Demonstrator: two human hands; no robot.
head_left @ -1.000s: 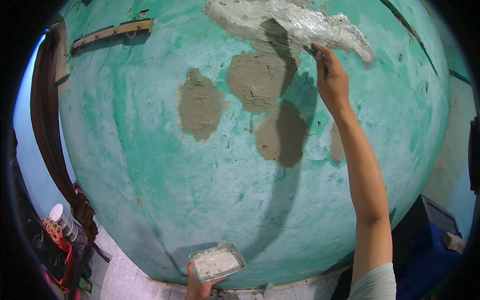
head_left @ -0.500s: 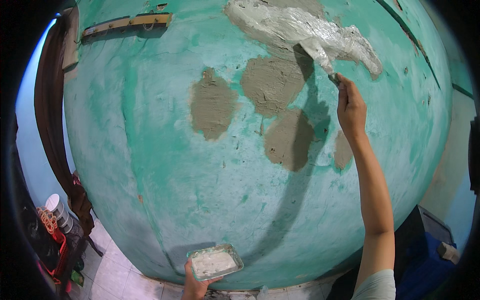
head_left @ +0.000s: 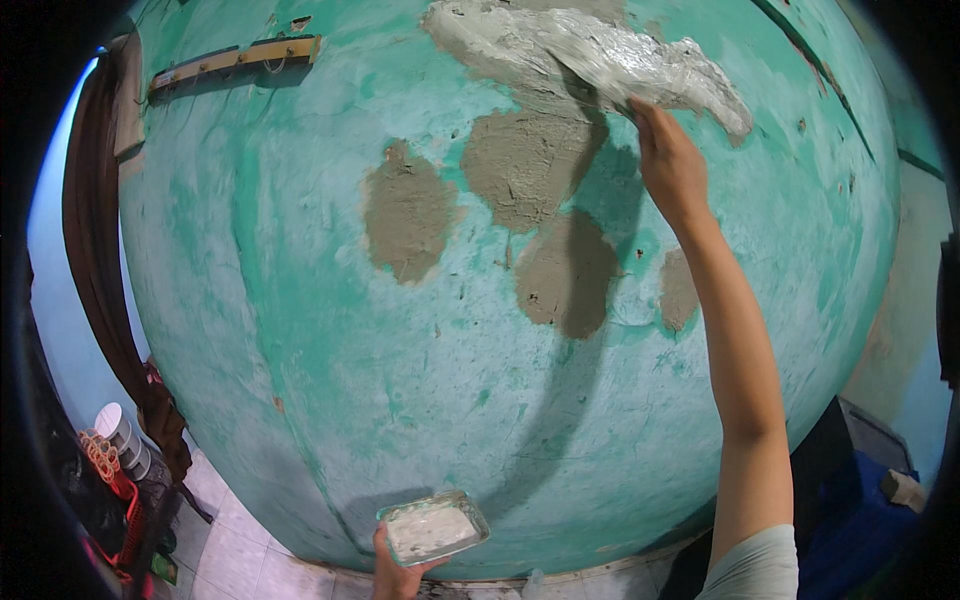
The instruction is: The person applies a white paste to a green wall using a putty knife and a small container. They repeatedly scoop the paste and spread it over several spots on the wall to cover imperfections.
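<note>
My right hand (head_left: 672,160) is raised to the green wall (head_left: 330,350), its fingers closed round the handle of a putty knife (head_left: 588,82). The blade lies against a shiny band of wet, pale putty (head_left: 690,80) high on the wall, seen nearly edge-on. Low down, my left hand (head_left: 396,576) grips a shallow clear container (head_left: 458,498) from beneath and its left side. White putty (head_left: 428,532) fills much of it. Dull grey patches cover the wall below the band: one at left (head_left: 408,212), two in the middle (head_left: 530,165) and a small one (head_left: 679,290) by my right forearm.
A hook rail (head_left: 235,62) is fixed at the upper left. A brown curtain (head_left: 95,230) hangs at far left above a rack with white tubs (head_left: 118,430) and a red basket (head_left: 130,505). Bottom right, a blue cloth-like item (head_left: 850,520) bears a small block (head_left: 903,491).
My right hand has moved left and slightly up, and the knife blade has swung left across the wet putty. The whole view has shifted slightly. My left hand still holds the container.
</note>
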